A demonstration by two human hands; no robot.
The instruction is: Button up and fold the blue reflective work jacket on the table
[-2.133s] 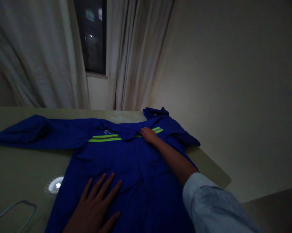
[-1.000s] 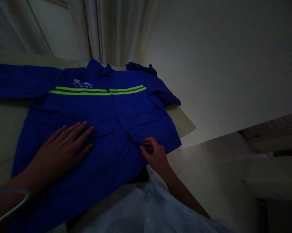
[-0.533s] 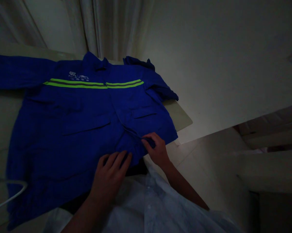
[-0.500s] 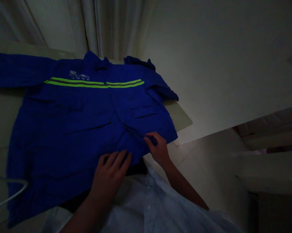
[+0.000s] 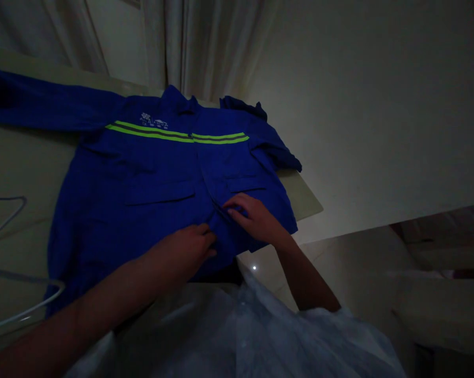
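Note:
A blue work jacket [image 5: 158,178] lies spread on its back, front side up, with a yellow-green reflective stripe across the chest and white lettering above it. My right hand [image 5: 256,216] pinches the edge of the front placket between thumb and fingers, below the pocket flap on the right. Just left of it, my left hand [image 5: 193,244] has its fingers curled in on the jacket's lower front, near the same opening; the fingertips are partly hidden. One sleeve stretches out to the left, while the right sleeve is folded behind the shoulder.
A pale table [image 5: 12,173] carries the jacket, its corner showing at right. White cable loops [image 5: 58,294] lie at the left. Curtains [image 5: 205,47] hang behind, beside a plain pale wall [image 5: 359,105]. Tiled floor [image 5: 339,262] shows at lower right.
My left hand has moved up and right, from lying spread at the hem to curling near the placket. My right hand has slid a little higher along the placket. The view has shifted left.

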